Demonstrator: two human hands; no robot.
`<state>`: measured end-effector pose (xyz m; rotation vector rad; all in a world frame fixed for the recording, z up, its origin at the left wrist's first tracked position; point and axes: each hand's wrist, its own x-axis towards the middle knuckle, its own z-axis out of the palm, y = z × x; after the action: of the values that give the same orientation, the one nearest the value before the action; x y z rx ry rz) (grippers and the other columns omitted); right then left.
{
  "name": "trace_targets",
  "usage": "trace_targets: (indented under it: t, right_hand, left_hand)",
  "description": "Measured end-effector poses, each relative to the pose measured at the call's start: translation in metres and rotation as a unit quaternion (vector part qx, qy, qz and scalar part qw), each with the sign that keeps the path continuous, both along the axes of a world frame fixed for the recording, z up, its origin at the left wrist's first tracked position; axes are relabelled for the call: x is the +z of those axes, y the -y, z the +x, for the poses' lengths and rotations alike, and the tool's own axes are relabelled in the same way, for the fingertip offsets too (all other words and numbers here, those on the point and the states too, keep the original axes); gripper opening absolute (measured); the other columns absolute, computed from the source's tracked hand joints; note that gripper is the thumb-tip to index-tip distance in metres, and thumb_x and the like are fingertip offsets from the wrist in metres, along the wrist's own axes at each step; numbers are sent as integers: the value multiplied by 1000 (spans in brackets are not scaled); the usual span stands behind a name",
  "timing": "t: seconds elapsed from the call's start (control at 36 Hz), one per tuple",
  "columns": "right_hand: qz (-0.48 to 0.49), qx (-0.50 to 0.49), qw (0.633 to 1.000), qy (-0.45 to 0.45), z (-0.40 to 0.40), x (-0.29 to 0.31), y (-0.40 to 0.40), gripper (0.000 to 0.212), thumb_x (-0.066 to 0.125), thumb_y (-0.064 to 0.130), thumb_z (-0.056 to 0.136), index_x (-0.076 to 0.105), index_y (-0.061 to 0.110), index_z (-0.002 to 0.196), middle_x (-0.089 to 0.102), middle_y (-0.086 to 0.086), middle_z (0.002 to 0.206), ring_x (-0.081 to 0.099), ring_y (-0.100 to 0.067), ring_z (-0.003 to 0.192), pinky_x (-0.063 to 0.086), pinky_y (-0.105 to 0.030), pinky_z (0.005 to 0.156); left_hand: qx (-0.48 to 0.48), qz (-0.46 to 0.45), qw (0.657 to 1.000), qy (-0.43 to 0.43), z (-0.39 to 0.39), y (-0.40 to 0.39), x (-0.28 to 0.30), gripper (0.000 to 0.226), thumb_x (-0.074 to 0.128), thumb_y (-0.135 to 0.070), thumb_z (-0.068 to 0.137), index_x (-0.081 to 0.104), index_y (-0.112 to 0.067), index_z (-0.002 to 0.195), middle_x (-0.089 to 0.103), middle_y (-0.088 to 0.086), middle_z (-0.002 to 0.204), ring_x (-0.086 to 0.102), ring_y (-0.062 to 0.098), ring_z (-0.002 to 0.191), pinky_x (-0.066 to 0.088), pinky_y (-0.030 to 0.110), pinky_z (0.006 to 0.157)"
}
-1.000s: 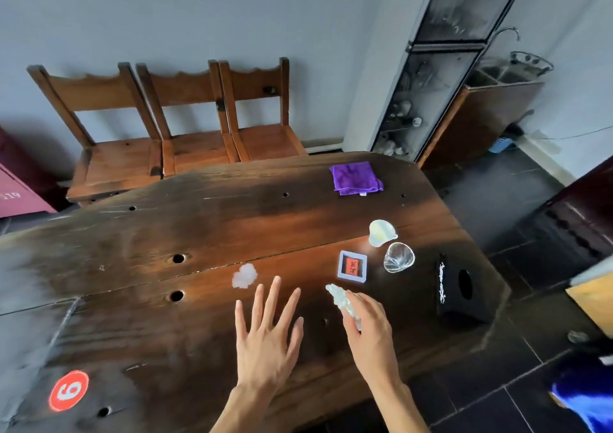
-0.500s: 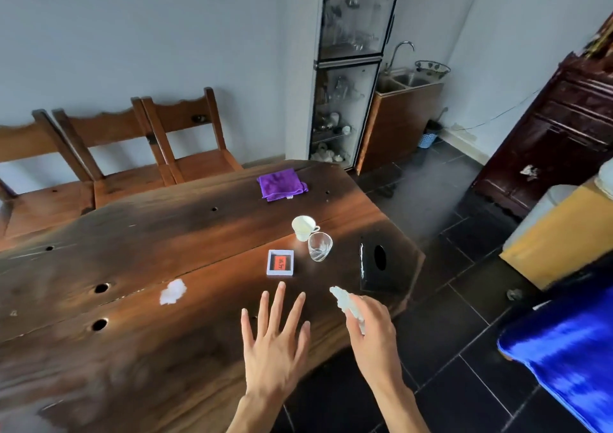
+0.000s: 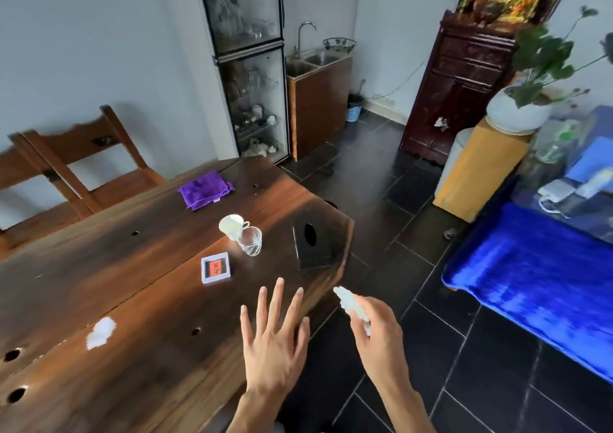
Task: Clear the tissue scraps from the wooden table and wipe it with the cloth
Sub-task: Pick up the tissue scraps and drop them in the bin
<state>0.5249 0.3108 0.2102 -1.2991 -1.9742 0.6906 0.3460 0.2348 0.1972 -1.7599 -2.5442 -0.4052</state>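
Observation:
My right hand point(image 3: 378, 333) is shut on a crumpled white tissue scrap point(image 3: 350, 301), held beyond the right end of the wooden table point(image 3: 99, 267), over the dark floor. My left hand point(image 3: 273, 343) hovers over the table's near right corner, fingers spread, holding nothing. A second white tissue scrap point(image 3: 100, 332) lies on the table to the left of that hand. The folded purple cloth point(image 3: 205, 189) rests at the table's far edge.
A white cup point(image 3: 232, 225), a clear glass point(image 3: 250, 240), a small framed card point(image 3: 215, 268) and a black tissue box point(image 3: 311, 243) stand near the table's right end. Wooden chairs point(image 3: 83, 174) line the far side. A blue sofa point(image 3: 530, 276) and yellow stand point(image 3: 477, 170) are right.
The view has swung right, away from the table's middle. My right hand with the tissue scrap has moved off the table's end over the floor; my left hand stays spread.

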Motion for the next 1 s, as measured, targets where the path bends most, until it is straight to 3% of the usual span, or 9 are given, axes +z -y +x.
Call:
trace_targets:
  t: [0.14, 0.25, 0.44, 0.58, 0.86, 1.0]
  right_hand:
    - [-28, -54, 998, -16, 19, 1, -5, 30, 72, 5, 91, 70, 10, 120, 68, 0, 114, 64, -13, 106, 47, -1, 81]
    - [-45, -98, 994, -16, 30, 4, -13, 29, 69, 10, 93, 69, 13, 123, 62, 5, 115, 63, -10, 106, 44, 1, 81]
    - [-44, -141, 989, -11, 39, 12, -33, 28, 67, 11, 95, 69, 14, 123, 60, 11, 111, 60, -4, 106, 44, 0, 81]
    - [-48, -159, 986, 9, 35, 11, -49, 28, 64, 13, 97, 67, 16, 125, 62, 10, 114, 57, -1, 108, 43, -1, 82]
    - [-54, -196, 979, 26, 19, 12, -73, 29, 64, 15, 98, 66, 17, 127, 60, 10, 115, 58, -5, 109, 39, 2, 84]
    - [-53, -219, 974, 23, 23, 9, -85, 29, 64, 13, 97, 66, 16, 126, 59, 11, 115, 57, -8, 110, 41, -1, 84]
  left_hand:
    - [-58, 5, 998, -9, 13, -22, 3, 57, 26, -56, 103, 45, -37, 153, 25, 0, 168, 22, 31, 155, 17, 59, 121]
    - [-98, 16, 995, -16, 22, -42, 2, 54, 34, -53, 101, 48, -37, 151, 25, 0, 167, 22, 31, 154, 12, 56, 121]
    - [-142, 50, 989, -5, 28, -75, 6, 54, 37, -51, 99, 54, -35, 148, 32, 0, 164, 34, 29, 150, 23, 51, 118]
    - [-165, 64, 984, 10, 21, -98, 7, 54, 36, -50, 99, 52, -36, 149, 35, -1, 165, 36, 27, 150, 42, 52, 114]
    - [-200, 51, 978, 28, 7, -133, 2, 55, 32, -52, 101, 44, -38, 153, 26, -3, 168, 24, 25, 155, 31, 52, 119]
    - [-209, 44, 977, 24, 5, -147, -2, 54, 34, -52, 101, 48, -38, 151, 34, -2, 165, 31, 27, 152, 35, 53, 117]
